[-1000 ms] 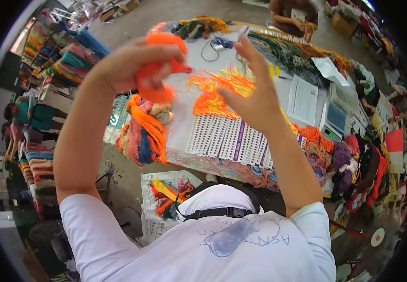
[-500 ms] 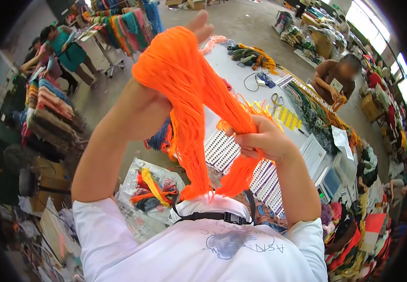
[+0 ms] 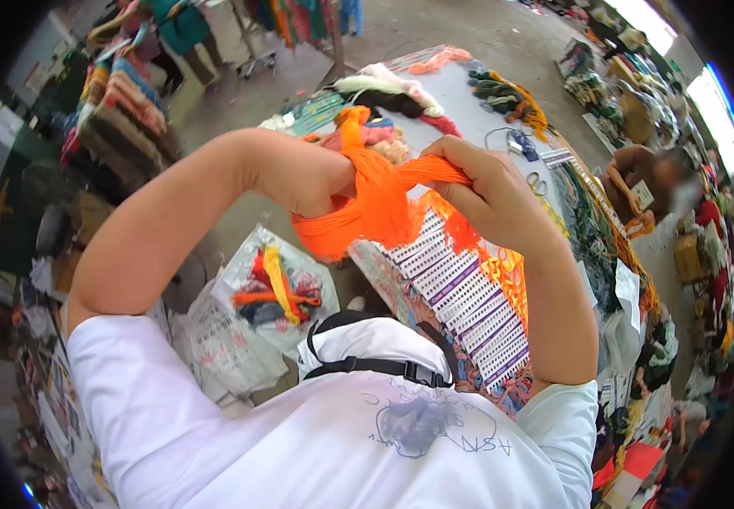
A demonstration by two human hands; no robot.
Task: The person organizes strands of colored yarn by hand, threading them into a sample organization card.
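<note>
A skein of bright orange yarn (image 3: 384, 199) hangs between my two hands above the table, wrapped over and around itself like a loose knot. My left hand (image 3: 320, 182) is inside the skein at its left side, and the yarn hides most of its fingers. On the right, my right hand (image 3: 468, 174) is closed on a gathered strand of the same yarn. Below the skein lie white printed sheets (image 3: 460, 297) with rows of dark dots. More orange and yellow yarn (image 3: 507, 276) lies beside these sheets.
A plastic bag (image 3: 235, 339) with coloured yarn (image 3: 278, 288) is at the lower left. Scissors (image 3: 537, 183) and yarn bundles (image 3: 509, 102) lie on the white table (image 3: 460, 93). A co-worker (image 3: 651, 182) sits at the right; others stand by racks at the upper left.
Both hands have come down, and the long hanging loop is now a compact, crossed bundle. The view has shifted, showing more yarn at the table's far end.
</note>
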